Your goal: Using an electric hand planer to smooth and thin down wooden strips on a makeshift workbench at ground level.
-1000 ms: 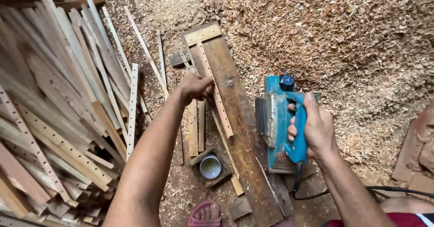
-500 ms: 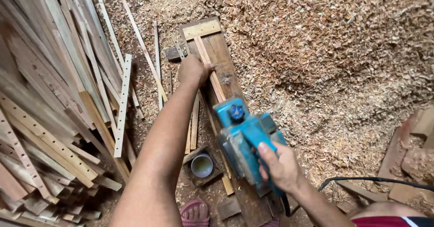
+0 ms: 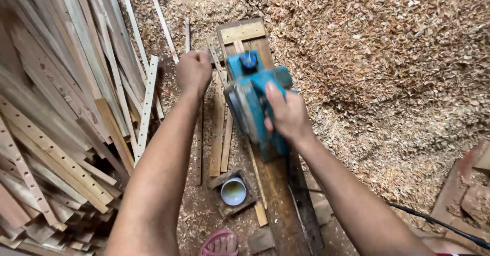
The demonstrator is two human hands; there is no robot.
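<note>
Landmark for all positions: the long dark plank [image 3: 278,205] that ran from the near edge of the view up toward the shavings. Far left of the plank lay a heap of pale wooden slats [image 3: 56,128], several drilled with rows of holes, stacked at mixed angles on the floor. Nearer the plank's left edge, one perforated strip [image 3: 146,108] lay slanted, apart from the heap. The left hand [image 3: 193,72] was just left of the plank's far end, its grip closed into a fist on a thin slat [image 3: 217,65] that lay along the plank's left edge; how much of the slat the fingers enclosed could not be told. Below that hand, loose short slats [image 3: 220,133] lay parallel to the plank, just beside it. Near the plank's near-left side a small white cup [image 3: 234,191] sat inside a square wooden frame, and a toe in a pink sandal [image 3: 219,243] showed at the bottom edge. On the plank itself, about its middle, stood the blue electric planer [image 3: 255,100], sole down on the wood. The right hand [image 3: 287,113] had its grip wrapped fully around the planer's rear handle, fingers closed. A pale block [image 3: 243,32] crossed the plank's far end. Right of the plank, a deep bed of wood shavings [image 3: 388,67] covered the floor, and a black cable [image 3: 434,224] ran off at lower right.
</note>
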